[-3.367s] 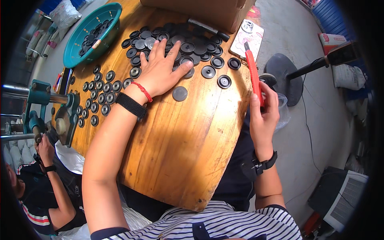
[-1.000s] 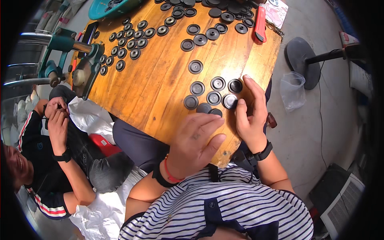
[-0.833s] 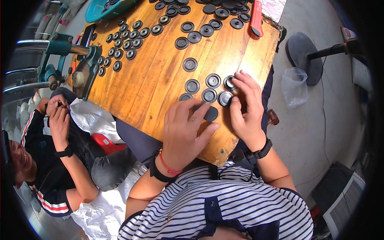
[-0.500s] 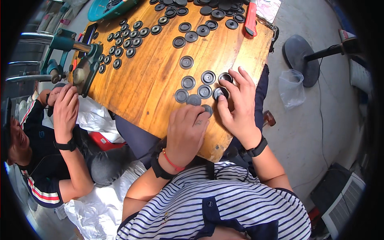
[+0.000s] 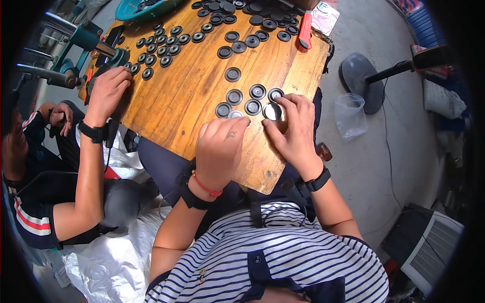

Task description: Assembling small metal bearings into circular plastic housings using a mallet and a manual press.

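Both bare hands worked over the near end of the wooden surface (image 5: 187, 111). Left hand (image 5: 221, 151): back upward, fingers curled and drawn together, tips just beside a grey disc (image 5: 235, 115); whether anything was pinched between them could not be told. Right hand (image 5: 298, 134): thumb and forefinger spread apart, forefinger at the edge of a small black disc (image 5: 275, 94), thumb at the lower edge of a shiny black disc (image 5: 272, 111) just below it. Four black flanged discs (image 5: 253, 107) lay flat between and beyond the hands, near the grey one; a single ribbed disc (image 5: 233, 74) lay apart, farther up. Toward the far side, a dense heap of black discs (image 5: 227, 8) was noted, with a red utility knife (image 5: 305, 33) to its right. Metal-centred discs (image 5: 162, 51) formed a loose cluster at left, below a teal basin (image 5: 146, 12). A co-worker's hand (image 5: 108, 91) was at the left edge, near a teal-framed machine (image 5: 88, 35); contact there was unclear.
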